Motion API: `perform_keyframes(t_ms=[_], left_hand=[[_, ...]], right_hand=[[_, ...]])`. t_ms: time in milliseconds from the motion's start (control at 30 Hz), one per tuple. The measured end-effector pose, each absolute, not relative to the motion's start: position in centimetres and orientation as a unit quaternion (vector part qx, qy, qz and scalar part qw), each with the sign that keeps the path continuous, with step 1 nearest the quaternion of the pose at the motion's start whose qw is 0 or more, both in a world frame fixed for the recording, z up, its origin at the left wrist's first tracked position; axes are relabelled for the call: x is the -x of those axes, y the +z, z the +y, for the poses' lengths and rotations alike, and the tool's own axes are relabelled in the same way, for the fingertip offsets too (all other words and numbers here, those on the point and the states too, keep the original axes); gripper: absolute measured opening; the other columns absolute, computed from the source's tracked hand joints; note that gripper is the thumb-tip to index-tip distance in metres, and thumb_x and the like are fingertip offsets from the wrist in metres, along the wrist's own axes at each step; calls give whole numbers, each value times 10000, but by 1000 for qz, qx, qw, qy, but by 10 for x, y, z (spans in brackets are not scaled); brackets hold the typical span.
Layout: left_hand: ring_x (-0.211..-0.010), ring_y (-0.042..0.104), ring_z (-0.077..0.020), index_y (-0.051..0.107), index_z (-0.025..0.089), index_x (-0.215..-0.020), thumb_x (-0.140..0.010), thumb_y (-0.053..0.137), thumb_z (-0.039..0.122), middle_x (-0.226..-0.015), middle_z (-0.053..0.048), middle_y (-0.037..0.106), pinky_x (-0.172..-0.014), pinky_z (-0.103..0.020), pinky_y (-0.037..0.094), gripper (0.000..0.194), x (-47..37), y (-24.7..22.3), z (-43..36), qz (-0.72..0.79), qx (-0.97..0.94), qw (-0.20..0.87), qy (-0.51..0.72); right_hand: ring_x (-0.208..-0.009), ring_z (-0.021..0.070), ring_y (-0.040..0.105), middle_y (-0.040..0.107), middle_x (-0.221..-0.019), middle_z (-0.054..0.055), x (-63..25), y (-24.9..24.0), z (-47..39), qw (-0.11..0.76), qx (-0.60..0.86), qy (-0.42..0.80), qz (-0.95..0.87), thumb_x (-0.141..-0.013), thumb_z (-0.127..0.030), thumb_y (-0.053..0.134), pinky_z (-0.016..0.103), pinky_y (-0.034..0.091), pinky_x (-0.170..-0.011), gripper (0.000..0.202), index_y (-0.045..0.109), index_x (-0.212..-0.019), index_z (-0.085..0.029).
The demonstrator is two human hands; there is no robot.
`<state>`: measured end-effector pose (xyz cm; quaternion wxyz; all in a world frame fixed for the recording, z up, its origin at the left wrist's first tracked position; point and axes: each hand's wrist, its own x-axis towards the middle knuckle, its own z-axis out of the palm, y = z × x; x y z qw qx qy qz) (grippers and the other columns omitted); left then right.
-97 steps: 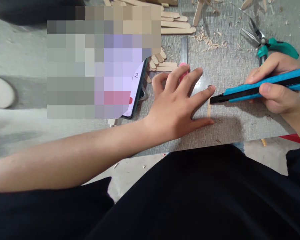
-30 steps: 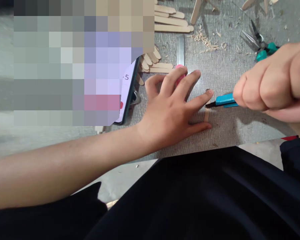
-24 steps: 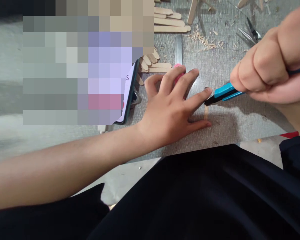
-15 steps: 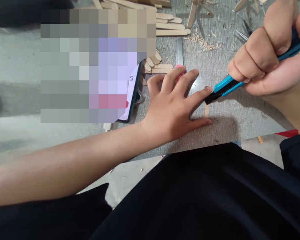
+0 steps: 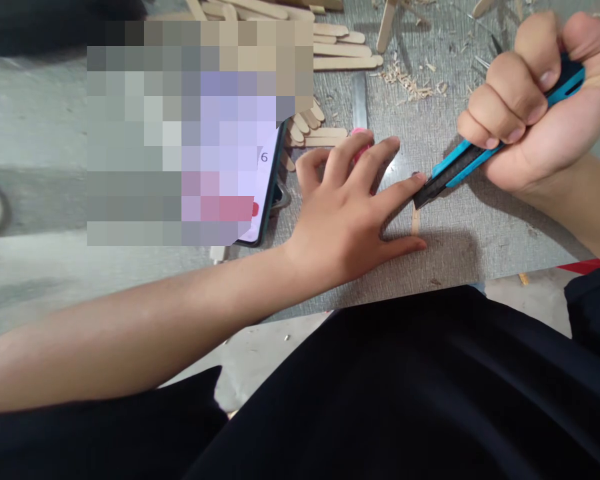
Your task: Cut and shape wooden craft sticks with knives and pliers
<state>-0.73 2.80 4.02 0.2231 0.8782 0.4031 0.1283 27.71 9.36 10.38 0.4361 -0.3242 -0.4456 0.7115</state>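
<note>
My right hand (image 5: 520, 107) is closed around a blue and black utility knife (image 5: 473, 159), its fingers wrapped over the handle. The knife slants down to the left, its dark tip meeting a small wooden strip (image 5: 416, 220) on the table. My left hand (image 5: 343, 213) lies palm down with fingers spread. Its index fingertip and thumb tip rest at the two ends of the visible part of the strip. The rest of the strip is hidden. A pink-handled tool with a flat metal blade (image 5: 360, 100) lies just beyond my left fingers, its handle partly covered by them.
Wooden craft sticks (image 5: 345, 63) lie in piles at the back, with wood shavings (image 5: 405, 80) beside them. A phone (image 5: 265, 193), partly blurred out, is left of my left hand. A pointed metal tool (image 5: 483, 62) lies behind my right hand. The grey table's edge (image 5: 380, 300) runs before my lap.
My right hand has turned slightly, and the knife's tip has shifted a little right and down along the strip. My left hand stays in place with its fingers spread.
</note>
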Motion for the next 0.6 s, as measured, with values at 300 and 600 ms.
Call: perform_keyframes(t_ms=[300,600], left_hand=[[-1778,396,-577,622,463,-1740,-957,863,828,-1941,-129,487,-1346,-796,345,896,7,41,29,396,-884,211,130],[-1801,368,-563,603,434,-1756,-1001,841,784,-1975,-119,429,-1344,-852,359,865,7,45,31,399,-887,213,94]], right_hand=[[-644,197,188,198,-634,-57,-283,90,99,434,403,698,-403,-1068,-333,644,397,335,-657,448,409,-688,-302],[-543,113,251,273,-604,-74,-275,139,72,348,282,638,-627,-1189,-194,20,273,421,-640,490,258,-761,-215]])
